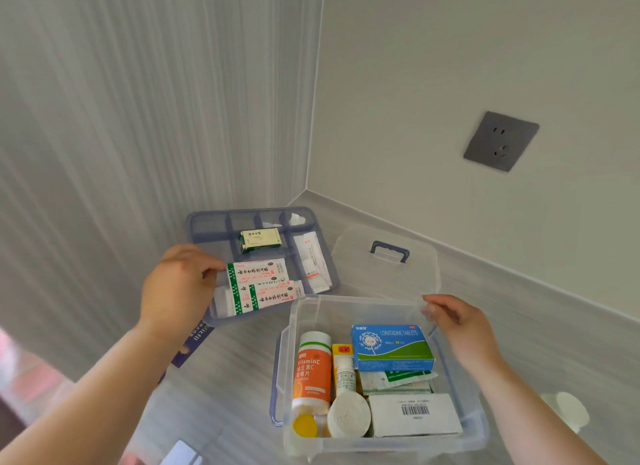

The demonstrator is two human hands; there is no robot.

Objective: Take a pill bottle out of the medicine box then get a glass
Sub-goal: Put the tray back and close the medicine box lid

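Note:
The clear plastic medicine box (pixel 294 329) stands open on the grey counter. Inside on the left lies an orange Vitamin C pill bottle (pixel 311 371) with a white cap. My left hand (pixel 175 288) grips the left edge of the blue compartment tray (pixel 204 222), which sits beside the box to its far left. My right hand (pixel 460 326) rests with its fingers on the box's far right rim. No glass is in view.
In the box also lie a blue Loratadine box (pixel 393 348), a small white bottle (pixel 344 376), a round white pad stack (pixel 348 416) and a white carton (pixel 415 414). The clear lid (pixel 386 260) with a blue handle lies behind. Walls meet in a corner; a grey socket (pixel 500 140) is on the right.

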